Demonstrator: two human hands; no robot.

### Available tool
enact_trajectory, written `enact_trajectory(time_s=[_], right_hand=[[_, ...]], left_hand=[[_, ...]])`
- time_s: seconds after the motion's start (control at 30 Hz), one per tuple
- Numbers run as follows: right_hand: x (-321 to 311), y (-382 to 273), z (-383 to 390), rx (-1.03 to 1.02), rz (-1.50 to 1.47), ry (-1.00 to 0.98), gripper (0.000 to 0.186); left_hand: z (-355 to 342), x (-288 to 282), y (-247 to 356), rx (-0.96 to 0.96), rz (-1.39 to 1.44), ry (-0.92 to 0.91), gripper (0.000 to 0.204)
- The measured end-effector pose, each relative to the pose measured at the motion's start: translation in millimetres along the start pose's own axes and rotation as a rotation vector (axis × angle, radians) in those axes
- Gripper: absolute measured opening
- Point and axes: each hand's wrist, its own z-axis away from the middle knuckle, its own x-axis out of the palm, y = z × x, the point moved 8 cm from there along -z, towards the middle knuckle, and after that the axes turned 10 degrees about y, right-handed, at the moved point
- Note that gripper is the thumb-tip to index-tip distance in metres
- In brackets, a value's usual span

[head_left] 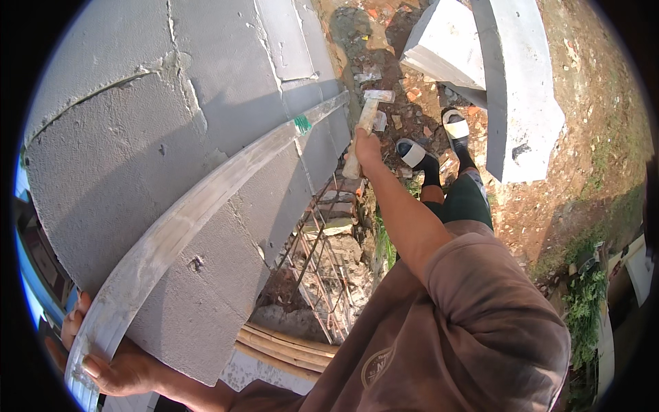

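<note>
A block wall (pixel 226 103) of grey aerated concrete, its joints filled with rough mortar, fills the left side. Against its face lies a long, pale, worn straightedge (pixel 175 223) with a green mark near its far end; the fisheye bends it. My left hand (pixel 120 367) grips the near end, thumb on one side and fingers curled round the other. Farther along, near the wall's far edge, my right hand (pixel 367 147) is closed round the handle of a pale, mortar-stained hammer (pixel 368 113). The hammer's head is beside the straightedge's far end, seemingly apart from it.
Rusty rebar (pixel 319 264) stands at the wall's end, by stacked bricks (pixel 336 206). Bamboo poles (pixel 292 350) lie below. Large white blocks (pixel 449 44) and a long concrete piece (pixel 518 103) are right of my slippered feet (pixel 414 154). Rubble litters the ground.
</note>
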Motion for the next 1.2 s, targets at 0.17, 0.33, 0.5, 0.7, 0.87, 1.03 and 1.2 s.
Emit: enact_trajectory(time_s=[0.17,0.33,0.5,0.7,0.87,1.03,1.2], right_hand=[[11,-2,9,0.043,0.152,-0.162,0.047],[-4,-8,-5,-0.021,0.079,-0.050,0.052],[14,-5,-5,0.016,0.188,-0.104,0.053],[4,1,-7,0.011,0.179,-0.086,0.053],[5,-11,-8,-0.073,0.147,0.013,0.053],[16,-5,-8,0.008,0.293,-0.219,0.052],[6,-13,-7,-0.017,0.244,-0.140,0.053]], left_hand=[[-1,3,2,0.013,0.014,-0.027,0.060],[3,4,11,0.075,-0.091,0.001,0.059],[3,2,4,-0.029,0.039,0.009,0.059],[2,-1,2,-0.006,-0.041,0.005,0.061],[-2,10,0,-0.010,0.025,-0.004,0.061],[3,-2,7,-0.009,-0.016,-0.011,0.061],[-2,4,17,0.181,-0.140,-0.071,0.056]])
